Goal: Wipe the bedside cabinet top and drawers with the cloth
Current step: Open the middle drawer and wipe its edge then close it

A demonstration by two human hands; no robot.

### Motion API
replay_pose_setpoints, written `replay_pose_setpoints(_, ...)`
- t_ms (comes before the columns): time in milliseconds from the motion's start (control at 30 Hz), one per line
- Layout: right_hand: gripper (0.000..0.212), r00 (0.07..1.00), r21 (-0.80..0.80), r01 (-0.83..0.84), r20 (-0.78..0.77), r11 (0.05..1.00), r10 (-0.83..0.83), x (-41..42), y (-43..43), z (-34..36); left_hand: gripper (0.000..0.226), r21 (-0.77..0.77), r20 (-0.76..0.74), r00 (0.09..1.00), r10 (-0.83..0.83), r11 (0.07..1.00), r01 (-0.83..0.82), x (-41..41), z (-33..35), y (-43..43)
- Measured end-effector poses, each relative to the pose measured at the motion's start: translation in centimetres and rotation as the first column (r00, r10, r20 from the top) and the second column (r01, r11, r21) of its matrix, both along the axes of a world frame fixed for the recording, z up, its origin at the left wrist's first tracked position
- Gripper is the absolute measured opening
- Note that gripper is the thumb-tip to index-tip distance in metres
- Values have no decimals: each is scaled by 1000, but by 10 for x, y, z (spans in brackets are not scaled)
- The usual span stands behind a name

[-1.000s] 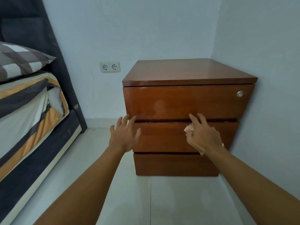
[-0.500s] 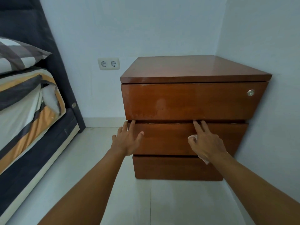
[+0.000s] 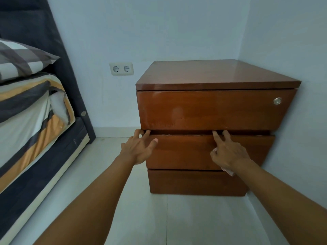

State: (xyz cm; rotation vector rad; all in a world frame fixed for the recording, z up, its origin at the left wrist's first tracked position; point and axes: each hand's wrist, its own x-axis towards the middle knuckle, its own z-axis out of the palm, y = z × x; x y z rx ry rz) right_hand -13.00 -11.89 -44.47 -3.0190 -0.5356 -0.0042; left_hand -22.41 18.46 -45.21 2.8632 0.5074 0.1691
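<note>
A brown wooden bedside cabinet with three drawers stands in the room's right corner. My left hand rests on the left end of the middle drawer, its fingertips hooked over the drawer's top edge in the gap under the top drawer. My right hand has two fingers on the same top edge near the middle. A pale cloth is bunched in the right palm, and only small bits show below the wrist and by the thumb. The bottom drawer is closed.
A bed with striped bedding and a checked pillow fills the left side, with a dark headboard behind it. A double wall socket sits left of the cabinet. A round lock is on the top drawer. The floor is pale tile.
Both hands have moved up to the middle drawer's top edge and their fingertips now hook into the gap. The view has come closer to the cabinet.
</note>
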Motion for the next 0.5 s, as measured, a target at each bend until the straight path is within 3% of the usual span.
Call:
replay_pose_setpoints(233,71,999,46,-1,-36,999,3,-4,-8,18,76,47,-28,1000,-2,999,3,-6,7,-8)
replay_pose_setpoints(333,57,1000,242,-18,18,970,14,-17,-8,28,77,57,-42,999,3,998,0,-13,8,-11)
replay_pose_setpoints(433,30,984,561,-136,171,816,46,-32,16,42,79,48,12,1000,-11,999,10,-29,8,-14)
replay_pose_setpoints(500,23,966,669,-233,244,705,87,-42,49,52,79,36,34,999,-8,999,7,-36,7,-15)
